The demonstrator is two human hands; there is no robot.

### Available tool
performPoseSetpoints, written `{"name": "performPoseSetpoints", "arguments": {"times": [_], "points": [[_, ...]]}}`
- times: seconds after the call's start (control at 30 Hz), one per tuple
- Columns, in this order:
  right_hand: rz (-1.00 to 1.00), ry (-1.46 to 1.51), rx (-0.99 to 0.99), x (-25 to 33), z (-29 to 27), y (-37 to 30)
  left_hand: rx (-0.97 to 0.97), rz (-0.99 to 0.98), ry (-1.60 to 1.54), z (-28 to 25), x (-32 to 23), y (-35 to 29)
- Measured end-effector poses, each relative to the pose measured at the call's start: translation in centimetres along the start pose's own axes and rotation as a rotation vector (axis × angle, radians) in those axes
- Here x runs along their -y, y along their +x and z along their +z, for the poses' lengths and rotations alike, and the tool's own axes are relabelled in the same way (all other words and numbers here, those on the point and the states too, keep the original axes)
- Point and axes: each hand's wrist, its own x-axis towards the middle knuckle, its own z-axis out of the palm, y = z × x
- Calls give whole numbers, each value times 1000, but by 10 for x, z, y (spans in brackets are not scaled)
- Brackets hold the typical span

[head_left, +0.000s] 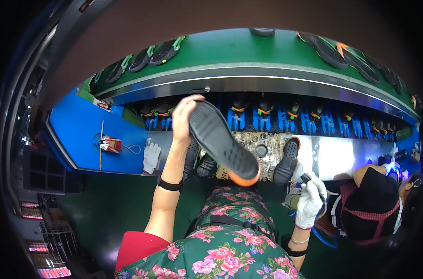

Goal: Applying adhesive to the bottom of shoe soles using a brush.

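Observation:
My bare left hand [182, 118] is closed around one end of a black shoe sole [223, 139], raised with its dotted underside toward me and an orange edge at the near end. A white knitted glove covers my right hand [310, 200], its fingers closed on a small dark tool [306, 178] whose kind I cannot make out. Another black sole [287, 160] with an orange rim lies on the worktop just beyond the right hand. Beside the raised sole, partly hidden by it, lie more dark soles [206, 166]. A round black cap [261, 150] sits on the patterned mat [272, 139].
Blue racks [309, 124] holding dark shoe parts line the back of the bench. Above them runs a green conveyor [230, 51] carrying several shoes. At left, a white glove [151, 156] lies near a blue panel [81, 125]. A co-worker [369, 200] sits close by at right.

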Motion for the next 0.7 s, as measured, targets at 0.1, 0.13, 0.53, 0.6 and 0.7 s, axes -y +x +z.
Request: {"name": "performPoseSetpoints", "arguments": {"times": [0.1, 0.13, 0.53, 0.6, 0.7], "points": [[26, -27, 81, -2, 20, -1, 373, -289, 62, 28, 30, -29], [30, -31, 102, -6, 29, -3, 472, -452, 22, 39, 40, -38], [51, -258, 322, -13, 91, -18, 624, -1166, -860, 67, 77, -194], [-40, -442, 385, -7, 92, -17, 617, -1102, -1037, 74, 79, -188], [131, -318, 377, 14, 113, -20, 456, -1036, -1005, 97, 64, -165]]}}
